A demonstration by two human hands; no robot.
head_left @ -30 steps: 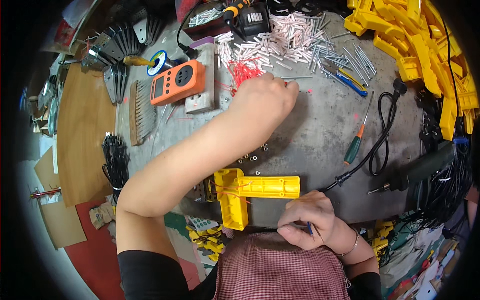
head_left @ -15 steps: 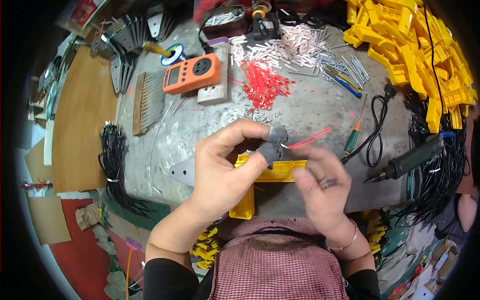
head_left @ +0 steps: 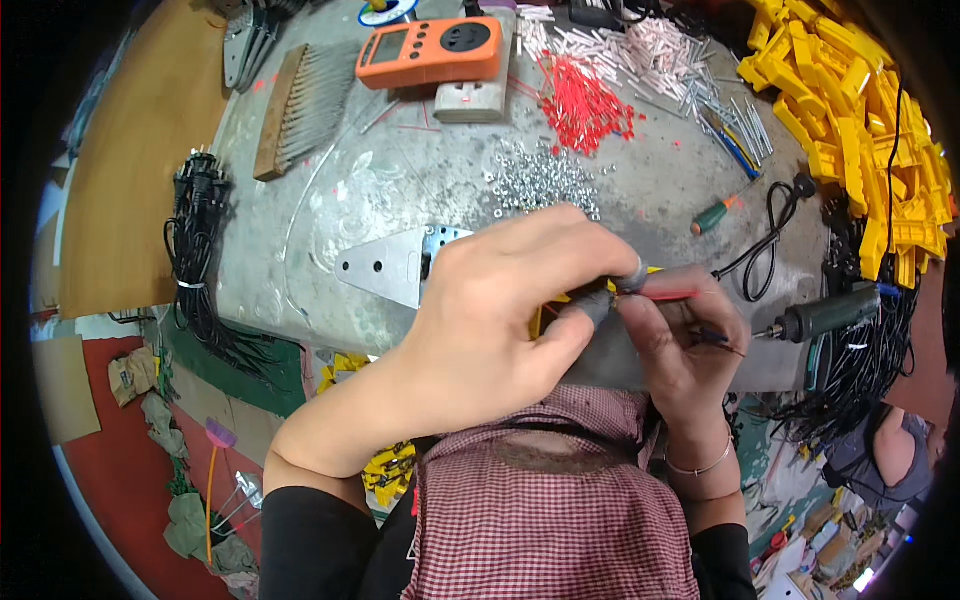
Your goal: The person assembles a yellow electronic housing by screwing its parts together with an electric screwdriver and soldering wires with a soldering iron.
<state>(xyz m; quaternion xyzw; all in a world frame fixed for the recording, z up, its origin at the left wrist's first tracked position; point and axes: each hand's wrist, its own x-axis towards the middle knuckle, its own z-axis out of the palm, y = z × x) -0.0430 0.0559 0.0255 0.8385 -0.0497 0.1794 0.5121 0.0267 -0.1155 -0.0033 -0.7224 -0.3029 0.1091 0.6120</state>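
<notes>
My left hand (head_left: pixel 500 300) has grey coverings on its thumb and index finger. Those two fingertips are pinched together at one end of a thin red wire (head_left: pixel 675 294); whatever small part sits between them is hidden. My right hand (head_left: pixel 690 345) meets them from the right, its thumb and fingers closed on the same wire. A slim dark object (head_left: pixel 712 338) lies across the right fingers, its kind unclear. Behind and below both hands is a yellow plastic housing (head_left: pixel 537 322), mostly covered. Left of my left hand, a grey metal plate (head_left: pixel 385 268) with holes lies on the bench.
Small silver nuts (head_left: pixel 545 180) lie beyond my hands, with red pieces (head_left: pixel 585 105) and pale tubes (head_left: pixel 655 55) behind. An orange meter (head_left: pixel 430 52) rests on a power strip (head_left: pixel 470 103). At right are a screwdriver (head_left: pixel 710 217), an electric driver (head_left: pixel 830 315) and yellow housings (head_left: pixel 850 120).
The view has shifted, and the bench appears higher up. My right hand, blurred and apart before, has come up to my left fingertips and closed on the red wire.
</notes>
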